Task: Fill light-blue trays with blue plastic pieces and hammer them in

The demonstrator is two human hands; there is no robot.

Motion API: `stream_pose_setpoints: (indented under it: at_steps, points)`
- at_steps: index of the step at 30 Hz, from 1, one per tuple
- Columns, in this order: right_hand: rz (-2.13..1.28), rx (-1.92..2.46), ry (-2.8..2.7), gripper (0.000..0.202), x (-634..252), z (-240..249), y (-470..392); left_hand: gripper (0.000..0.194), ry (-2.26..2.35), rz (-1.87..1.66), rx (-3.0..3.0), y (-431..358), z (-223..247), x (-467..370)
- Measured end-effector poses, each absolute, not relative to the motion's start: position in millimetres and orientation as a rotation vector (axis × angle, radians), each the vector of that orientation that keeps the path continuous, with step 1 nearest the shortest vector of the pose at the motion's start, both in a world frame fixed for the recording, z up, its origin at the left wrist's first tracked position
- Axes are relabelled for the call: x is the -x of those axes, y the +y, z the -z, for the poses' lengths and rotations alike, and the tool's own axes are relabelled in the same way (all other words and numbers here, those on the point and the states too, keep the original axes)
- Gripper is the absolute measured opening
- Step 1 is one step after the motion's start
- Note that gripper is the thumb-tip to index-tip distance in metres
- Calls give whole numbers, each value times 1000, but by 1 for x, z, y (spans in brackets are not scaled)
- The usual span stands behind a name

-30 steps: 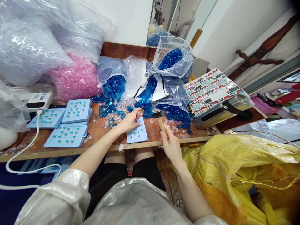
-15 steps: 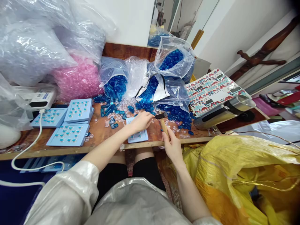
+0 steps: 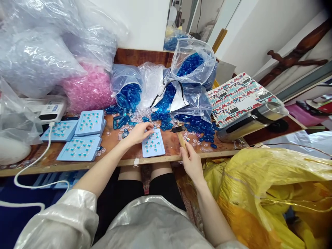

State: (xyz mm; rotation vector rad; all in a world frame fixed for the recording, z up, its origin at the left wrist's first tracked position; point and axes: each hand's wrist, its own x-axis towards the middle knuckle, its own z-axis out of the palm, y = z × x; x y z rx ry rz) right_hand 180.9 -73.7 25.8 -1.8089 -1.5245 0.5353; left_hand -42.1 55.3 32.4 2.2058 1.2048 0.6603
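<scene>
From the head view, I see the right hand [image 3: 192,159] wrapped round the wooden handle of a hammer [image 3: 179,129], its dark head just right of a light-blue panel [image 3: 155,152]. That panel lies flat by the counter's [image 3: 109,152] front edge, dotted with small teal pieces. Over its upper left corner is the left hand [image 3: 142,132], palm down, fingers bent; whether it pinches anything I can't tell. More blue panels [image 3: 79,149] sit toward the left end, and loose blue pieces [image 3: 206,133] spread below the open bags [image 3: 193,74] along the back.
</scene>
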Motion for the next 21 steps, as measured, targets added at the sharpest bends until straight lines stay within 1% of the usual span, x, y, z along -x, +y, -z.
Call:
stream_pose_setpoints:
  at_steps: [3,6,11,14,19,21]
  points:
    - [-563,1792,-1557,45,-174,-29,-74,14,1189,-613,-2333,55,-26,42]
    - [-592,1795,-1580,44,-170,-33,-76,15,1160,-611,-2451,57,-19,38]
    - [-574,1753,-1626,42,-170,-35,-76,20,1104,-570,-2466,60,-16,39]
    - [-560,1763,-1653,42,-168,-33,-74,19,1099,-579,-2468,57,-14,40]
    - [-582,1727,-1720,41,-157,-38,-69,22,1322,-674,-2387,51,-3,37]
    - [-539,1681,-1762,41,-150,-39,-65,24,1387,-679,-2332,50,1,35]
